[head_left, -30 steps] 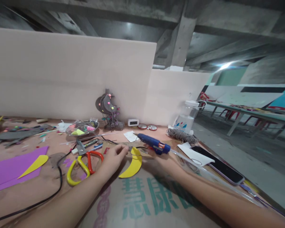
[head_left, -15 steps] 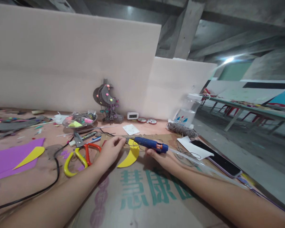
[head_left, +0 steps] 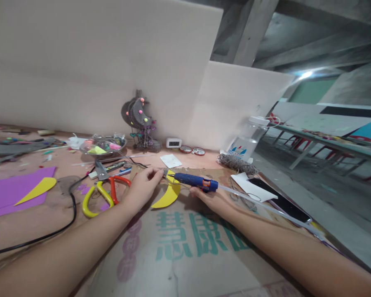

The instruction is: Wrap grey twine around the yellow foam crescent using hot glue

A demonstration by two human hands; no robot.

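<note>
My right hand (head_left: 204,198) is closed around a blue hot glue gun (head_left: 191,180), its nozzle pointing left and a long clear glue stick (head_left: 250,198) trailing from its back. Just left of the nozzle, my left hand (head_left: 146,183) pinches a thin grey cord, whose strand runs rightward below the glue gun. Beneath the nozzle lies a yellow crescent (head_left: 170,196), its upper tip close to my left fingertips. The crescent rests on a printed cardboard sheet (head_left: 148,255). The exact grip of my left fingertips is partly hidden.
Yellow-and-red-handled pliers (head_left: 99,200), a black cable (head_left: 74,210) and purple sheets (head_left: 21,189) lie left. Behind stand a decorated moon ornament (head_left: 139,117), a bowl of bits (head_left: 102,152) and a small clock (head_left: 173,143). Right are grey yarn (head_left: 238,164), a bottle (head_left: 249,138) and a phone (head_left: 284,206).
The view has tilted slightly, so most table items sit a little higher in the picture. The glue gun's nozzle now shows just right of my left fingertips. Both hands keep their hold.
</note>
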